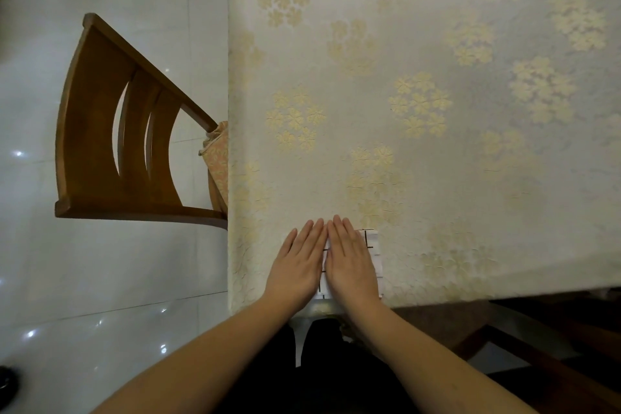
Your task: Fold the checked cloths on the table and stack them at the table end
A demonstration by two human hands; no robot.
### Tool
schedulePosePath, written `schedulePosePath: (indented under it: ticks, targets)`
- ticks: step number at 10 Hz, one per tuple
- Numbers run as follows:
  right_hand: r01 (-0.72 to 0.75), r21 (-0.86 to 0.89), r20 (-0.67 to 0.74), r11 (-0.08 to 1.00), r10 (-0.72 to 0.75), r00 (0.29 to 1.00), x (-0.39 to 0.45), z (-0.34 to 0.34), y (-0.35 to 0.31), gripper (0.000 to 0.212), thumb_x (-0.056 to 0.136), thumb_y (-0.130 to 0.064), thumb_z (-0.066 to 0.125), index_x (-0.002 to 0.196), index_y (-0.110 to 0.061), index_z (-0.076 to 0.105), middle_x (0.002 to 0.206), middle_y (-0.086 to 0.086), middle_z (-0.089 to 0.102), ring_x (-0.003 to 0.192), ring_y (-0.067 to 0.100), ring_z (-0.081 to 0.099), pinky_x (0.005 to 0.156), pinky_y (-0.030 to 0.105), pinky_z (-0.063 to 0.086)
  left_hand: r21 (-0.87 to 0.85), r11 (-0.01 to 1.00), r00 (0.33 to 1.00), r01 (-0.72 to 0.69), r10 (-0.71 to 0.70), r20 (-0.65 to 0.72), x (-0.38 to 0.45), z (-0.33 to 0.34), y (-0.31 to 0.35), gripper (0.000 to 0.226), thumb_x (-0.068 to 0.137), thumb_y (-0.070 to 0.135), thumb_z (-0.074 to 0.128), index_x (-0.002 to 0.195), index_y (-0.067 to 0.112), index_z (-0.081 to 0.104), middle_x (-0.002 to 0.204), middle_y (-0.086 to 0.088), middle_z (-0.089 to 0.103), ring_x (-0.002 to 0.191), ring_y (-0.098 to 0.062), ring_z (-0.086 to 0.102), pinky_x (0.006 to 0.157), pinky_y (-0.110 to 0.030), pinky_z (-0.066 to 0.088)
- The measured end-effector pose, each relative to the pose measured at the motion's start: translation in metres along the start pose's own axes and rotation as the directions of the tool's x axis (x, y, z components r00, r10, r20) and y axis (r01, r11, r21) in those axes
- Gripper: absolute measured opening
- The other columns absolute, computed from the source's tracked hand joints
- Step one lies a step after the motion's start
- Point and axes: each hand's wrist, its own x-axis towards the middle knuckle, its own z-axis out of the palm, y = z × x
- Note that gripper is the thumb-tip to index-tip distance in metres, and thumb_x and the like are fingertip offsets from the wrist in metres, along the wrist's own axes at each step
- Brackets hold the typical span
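you had both hands flat on the folded checked cloth [372, 247], which lay at the near edge of the table [437, 144], close to its near left corner, on the cream tablecloth with gold flower clusters. your left hand [297, 265] and right hand [351, 260] lay side by side with fingers straight and close together, index fingers touching, pressing down and gripping nothing, so only the cloth's right strip and a sliver between the hands showed. a wooden chair [111, 144] stood just beside the table's left edge on the white tiled floor [100, 296].
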Motion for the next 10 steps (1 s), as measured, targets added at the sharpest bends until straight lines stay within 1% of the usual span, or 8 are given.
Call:
schedulePosePath:
  ticks: [1, 2, 3, 4, 7, 8, 9, 10]
  targets:
    - [0.006, -0.043, 0.046, 0.999, -0.004, 0.999, 0.001, 0.006, 0.006, 0.058, 0.091, -0.029, 0.030, 0.142, -0.004, 0.044, 0.150, 0.009, 0.043, 0.141, 0.022, 0.037, 0.116, 0.035, 0.009, 0.007, 1.000, 0.999, 0.023, -0.023, 0.024, 0.002, 0.002, -0.004, 0.057, 0.098, 0.028, 0.029, 0.151, 0.008, 0.032, 0.159, -0.007, 0.028, 0.148, -0.021, 0.022, 0.118, -0.041, 0.016]
    - [0.018, -0.068, 0.034, 0.998, -0.016, 0.999, 0.001, 0.009, 0.014, 0.062, 0.094, -0.037, 0.031, 0.148, -0.007, 0.036, 0.156, 0.006, 0.035, 0.145, 0.018, 0.027, 0.118, 0.035, 0.008, 0.001, 0.999, 0.999, 0.041, -0.041, 0.010, 0.001, 0.002, -0.007, 0.058, 0.100, 0.035, 0.028, 0.153, 0.012, 0.026, 0.161, -0.004, 0.023, 0.149, -0.018, 0.020, 0.119, -0.040, 0.016]
    - [0.001, -0.099, 0.013, 0.995, 0.000, 1.000, -0.003, 0.009, 0.034, 0.070, 0.095, -0.048, 0.031, 0.154, -0.011, 0.022, 0.162, 0.005, 0.018, 0.149, 0.018, 0.016, 0.118, 0.037, 0.010, 0.011, 0.998, 0.996, 0.069, -0.069, 0.050, -0.003, 0.002, -0.016, 0.067, 0.099, 0.046, 0.030, 0.156, 0.015, 0.014, 0.164, -0.002, 0.011, 0.151, -0.017, 0.010, 0.121, -0.041, 0.010]
    - [-0.042, -0.108, -0.009, 0.993, 0.041, 0.999, -0.007, 0.006, 0.058, 0.074, 0.096, -0.054, 0.026, 0.156, -0.014, 0.009, 0.164, 0.003, 0.003, 0.150, 0.017, 0.005, 0.119, 0.037, 0.005, 0.053, 0.996, 0.993, 0.066, -0.070, 0.093, -0.010, -0.001, -0.038, 0.078, 0.096, 0.060, 0.029, 0.157, 0.018, 0.003, 0.165, 0.000, 0.001, 0.151, -0.015, 0.000, 0.121, -0.040, 0.004]
    - [-0.053, -0.105, 0.003, 0.993, 0.054, 0.999, -0.007, 0.003, 0.064, 0.074, 0.096, -0.054, 0.024, 0.156, -0.014, 0.010, 0.164, 0.003, 0.005, 0.150, 0.017, 0.006, 0.119, 0.037, 0.005, 0.062, 0.998, 0.987, 0.032, -0.041, 0.155, -0.013, -0.009, -0.052, 0.083, 0.094, 0.067, 0.025, 0.156, 0.022, -0.007, 0.164, 0.004, -0.008, 0.151, -0.014, -0.007, 0.120, -0.036, -0.002]
    - [-0.049, -0.093, 0.037, 0.994, 0.052, 0.998, -0.007, 0.002, 0.063, 0.074, 0.096, -0.056, 0.020, 0.156, -0.016, 0.006, 0.164, 0.003, 0.002, 0.151, 0.017, 0.004, 0.120, 0.036, 0.000, 0.039, 0.999, 0.978, 0.038, -0.045, 0.204, -0.009, -0.018, -0.050, 0.083, 0.094, 0.068, 0.025, 0.155, 0.025, -0.010, 0.162, 0.004, -0.015, 0.150, -0.015, -0.010, 0.122, -0.037, -0.003]
    - [0.007, -0.017, 0.071, 1.000, -0.006, 0.997, -0.006, -0.012, 0.067, 0.077, 0.092, -0.062, 0.009, 0.156, -0.020, -0.003, 0.164, 0.000, -0.007, 0.150, 0.013, -0.008, 0.120, 0.031, -0.007, -0.020, 0.998, 0.970, 0.058, -0.052, 0.236, 0.001, -0.047, -0.042, 0.079, 0.096, 0.061, 0.034, 0.157, 0.021, 0.005, 0.164, 0.002, 0.000, 0.151, -0.018, 0.004, 0.123, -0.037, 0.010]
    - [0.012, 0.047, 0.109, 0.999, -0.017, 0.994, -0.007, -0.036, 0.063, 0.074, 0.094, -0.063, 0.007, 0.156, -0.024, 0.000, 0.164, 0.000, -0.004, 0.151, 0.016, -0.001, 0.121, 0.033, 0.000, -0.054, 0.996, 0.987, 0.075, -0.067, 0.143, 0.004, -0.071, -0.032, 0.066, 0.099, 0.051, 0.040, 0.154, 0.018, 0.023, 0.158, -0.004, 0.030, 0.143, -0.020, 0.029, 0.116, -0.036, 0.027]
